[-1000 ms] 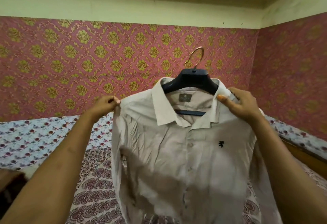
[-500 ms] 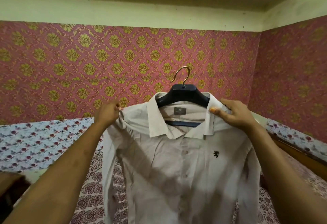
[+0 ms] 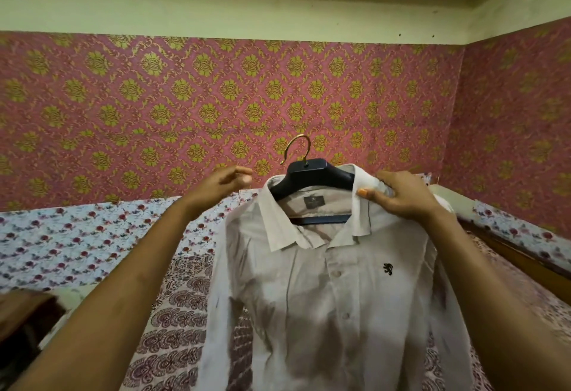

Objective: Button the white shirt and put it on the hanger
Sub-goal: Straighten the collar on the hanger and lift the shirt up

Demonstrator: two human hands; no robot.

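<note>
Since the earlier frame the left hand (image 3: 227, 179) has let go of the shirt's shoulder and now hangs free in the air to the left of the collar, blurred, its fingers loosely curled around nothing. That shoulder of the shirt now droops lower than the other.

The right hand (image 3: 398, 196) keeps its hold, fingers curled over and thumb pinching the shoulder seam just beside the collar, carrying the whole garment in the air in front of the person. The crumpled white cotton long-sleeved shirt (image 3: 324, 313) sits on the dark navy broad-shouldered hanger (image 3: 312, 174), whose curved brass hook (image 3: 298, 147) rises free above the collar and whose straight lower bar shows through the open neck. The placket is buttoned below the collar, with 2 pale round buttons visible; the top of the collar lies open and its stiff points spread flat. A small black embroidered emblem (image 3: 387, 268) sits on the chest.

Behind hangs pink wallpaper with gold floral medallions (image 3: 185, 106), and below lies a floral-printed bedsheet (image 3: 61, 242).
</note>
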